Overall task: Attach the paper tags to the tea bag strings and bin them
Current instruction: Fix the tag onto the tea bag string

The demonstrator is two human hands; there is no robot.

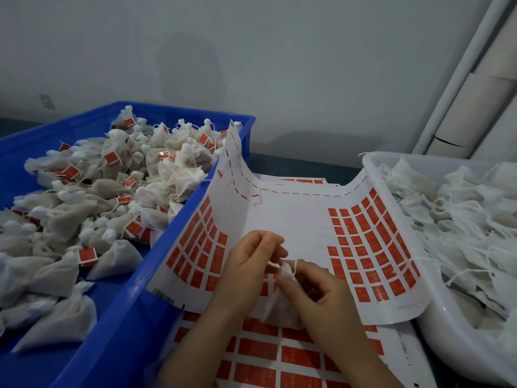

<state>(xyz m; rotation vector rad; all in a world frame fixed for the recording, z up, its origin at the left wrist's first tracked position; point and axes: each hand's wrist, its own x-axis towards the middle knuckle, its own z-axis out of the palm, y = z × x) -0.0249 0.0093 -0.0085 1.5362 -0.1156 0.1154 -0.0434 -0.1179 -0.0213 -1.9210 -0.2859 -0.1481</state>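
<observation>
My left grip (251,261) and right grip (321,298) pinch one tea bag (279,309); the blue bin (126,317) holds many tagged bags (67,217), the white tub (436,340) many untagged bags (461,219).

The dark flat tabletop (291,163) carries a blue rectangular plastic crate (167,247) on the left and a white plastic tub (436,340) on the right. Flat white sheets of red rectangular paper tags (265,351) lie between them.

Glossy plastic bin (179,217), seemingly gauzy tea bags (70,217)
</observation>
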